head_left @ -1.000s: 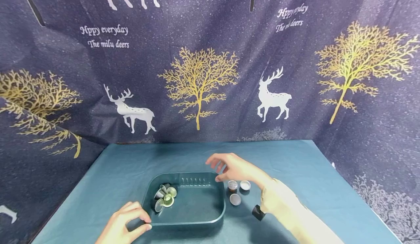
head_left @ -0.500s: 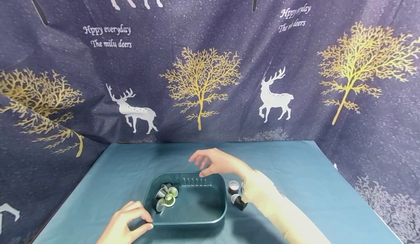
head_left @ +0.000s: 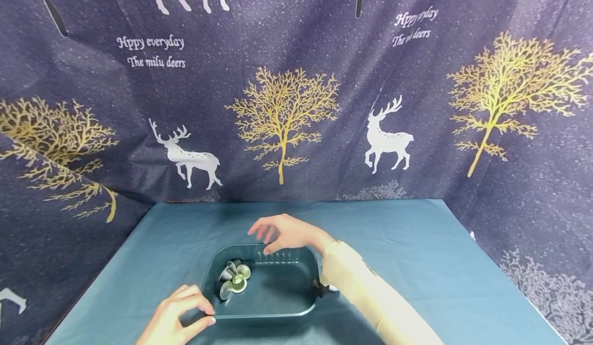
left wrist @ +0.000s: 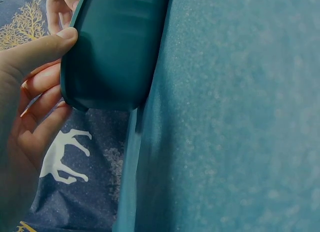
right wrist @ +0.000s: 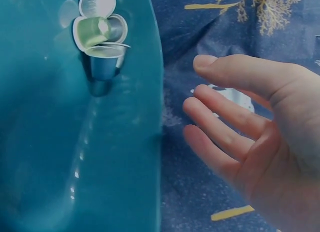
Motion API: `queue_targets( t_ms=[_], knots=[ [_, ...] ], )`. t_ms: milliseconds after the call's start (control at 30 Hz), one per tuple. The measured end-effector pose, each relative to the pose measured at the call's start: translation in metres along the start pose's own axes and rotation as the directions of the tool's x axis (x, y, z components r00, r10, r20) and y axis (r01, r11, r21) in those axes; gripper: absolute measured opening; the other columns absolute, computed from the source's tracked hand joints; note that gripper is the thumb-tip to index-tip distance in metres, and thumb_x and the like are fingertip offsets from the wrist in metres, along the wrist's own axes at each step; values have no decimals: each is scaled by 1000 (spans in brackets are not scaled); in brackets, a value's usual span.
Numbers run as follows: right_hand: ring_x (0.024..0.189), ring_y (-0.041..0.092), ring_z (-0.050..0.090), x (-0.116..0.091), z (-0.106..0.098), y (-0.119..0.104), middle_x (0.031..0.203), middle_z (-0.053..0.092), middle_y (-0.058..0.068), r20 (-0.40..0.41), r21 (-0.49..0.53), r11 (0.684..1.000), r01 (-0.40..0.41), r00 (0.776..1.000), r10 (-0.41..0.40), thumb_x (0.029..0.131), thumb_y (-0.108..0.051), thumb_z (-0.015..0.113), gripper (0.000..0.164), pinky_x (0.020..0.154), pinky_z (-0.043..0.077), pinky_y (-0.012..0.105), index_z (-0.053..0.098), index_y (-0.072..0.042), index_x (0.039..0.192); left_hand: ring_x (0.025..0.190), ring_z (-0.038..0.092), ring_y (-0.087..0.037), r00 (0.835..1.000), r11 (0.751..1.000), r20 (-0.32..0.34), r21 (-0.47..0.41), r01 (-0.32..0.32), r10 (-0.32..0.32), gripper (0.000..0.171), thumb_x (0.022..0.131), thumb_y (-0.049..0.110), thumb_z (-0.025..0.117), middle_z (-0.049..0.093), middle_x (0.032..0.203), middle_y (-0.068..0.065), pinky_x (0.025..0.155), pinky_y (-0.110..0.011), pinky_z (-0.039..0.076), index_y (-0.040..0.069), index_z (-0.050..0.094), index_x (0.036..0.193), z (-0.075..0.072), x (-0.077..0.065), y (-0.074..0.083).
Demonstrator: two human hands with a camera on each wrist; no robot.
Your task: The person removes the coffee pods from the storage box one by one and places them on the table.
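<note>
A dark green plastic basin (head_left: pixel 273 309) sits on the table. Several coffee capsules (head_left: pixel 235 279), silver and light green, lie heaped at its left end; the right wrist view shows some of these capsules (right wrist: pixel 102 30) tilted against each other. My left hand (head_left: pixel 178 314) pinches the basin's near left corner; in the left wrist view its thumb (left wrist: pixel 65 36) lies on the rim and the fingers are on the outer wall. My right hand (head_left: pixel 282 231) hovers above the basin's back rim, fingers loosely bent, nothing between them. In the right wrist view this hand (right wrist: pixel 250 127) is apart from the capsules.
Just right of the basin, part of a pale capsule lid (head_left: pixel 332 288) shows beneath the right sleeve (head_left: pixel 352 278), which covers that spot. A small black block (head_left: pixel 319 287) hangs under the wrist. Behind the blue-green table (head_left: pixel 394 242) hangs a deer-print cloth (head_left: pixel 296 36).
My right hand has moved left along the basin's back rim, and its sleeve now covers most of the capsules on the right. The left hand keeps its hold; the heaped capsules look unmoved.
</note>
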State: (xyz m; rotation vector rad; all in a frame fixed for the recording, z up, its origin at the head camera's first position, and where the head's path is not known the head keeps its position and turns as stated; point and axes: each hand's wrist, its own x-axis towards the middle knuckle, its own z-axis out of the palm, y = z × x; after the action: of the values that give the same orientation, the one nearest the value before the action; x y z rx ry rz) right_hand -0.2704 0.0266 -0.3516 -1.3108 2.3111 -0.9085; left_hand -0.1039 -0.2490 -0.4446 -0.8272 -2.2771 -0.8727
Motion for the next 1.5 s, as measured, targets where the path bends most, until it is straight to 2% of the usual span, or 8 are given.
queue_targets(
  t_ms=[67,267,500,600,733,1167,1267,1500],
  knots=[
    [107,28,68,3,4,2,123,66,14,5,-2,1000,12,1000,-12,87,-11,75,51,85,52,21,58,-23,134,78,49,5,1000,1000,3,4,4,-4,43,62,10,91,55,80,24,68,-14,37,37,66,84,0,0,0],
    [109,27,68,15,16,7,124,65,14,25,11,999,46,999,-46,88,-8,73,53,84,53,20,56,-21,136,77,49,5,1000,1000,-8,14,-11,12,43,61,9,91,55,80,24,68,-14,37,36,66,84,-1,-1,-3],
    [109,17,67,30,29,10,122,67,7,46,-43,996,79,996,-77,89,-7,72,50,87,52,18,57,-17,135,78,48,6,999,999,-18,24,-28,28,44,60,9,92,56,79,23,69,-12,37,36,66,84,0,-2,-4],
    [110,13,66,32,33,9,124,67,5,65,-58,996,67,996,-63,89,-7,73,50,87,52,17,56,-17,135,77,49,3,1000,1000,-13,23,-16,16,44,61,10,92,56,79,23,68,-13,37,37,66,84,0,-2,-3],
    [112,15,66,32,37,8,124,67,5,77,-69,997,41,996,-35,87,-7,74,51,87,51,16,57,-16,134,75,49,1,1000,1000,-11,14,-6,6,43,61,9,91,55,79,23,67,-15,37,36,67,84,0,-2,-3],
    [114,9,64,33,56,6,126,66,-1,149,-208,978,-1,988,33,85,-10,77,48,91,49,16,60,-17,129,77,48,4,1000,999,-14,19,-26,27,45,60,9,92,56,79,22,68,-13,37,36,67,84,1,-2,-3],
    [111,10,65,34,59,7,122,67,-1,148,-216,976,-5,988,38,85,-9,78,45,88,49,15,62,-16,126,77,48,3,1000,1000,-15,15,-26,26,44,60,8,92,56,79,21,68,-14,36,36,67,84,2,-2,-2],
    [92,3,63,36,64,7,112,66,-3,122,-297,955,-9,991,48,83,-9,79,39,77,49,13,66,-20,118,76,49,1,1000,1000,-3,-1,-6,6,43,62,8,91,56,80,21,67,-16,36,35,67,85,2,-2,-1]
  ],
)
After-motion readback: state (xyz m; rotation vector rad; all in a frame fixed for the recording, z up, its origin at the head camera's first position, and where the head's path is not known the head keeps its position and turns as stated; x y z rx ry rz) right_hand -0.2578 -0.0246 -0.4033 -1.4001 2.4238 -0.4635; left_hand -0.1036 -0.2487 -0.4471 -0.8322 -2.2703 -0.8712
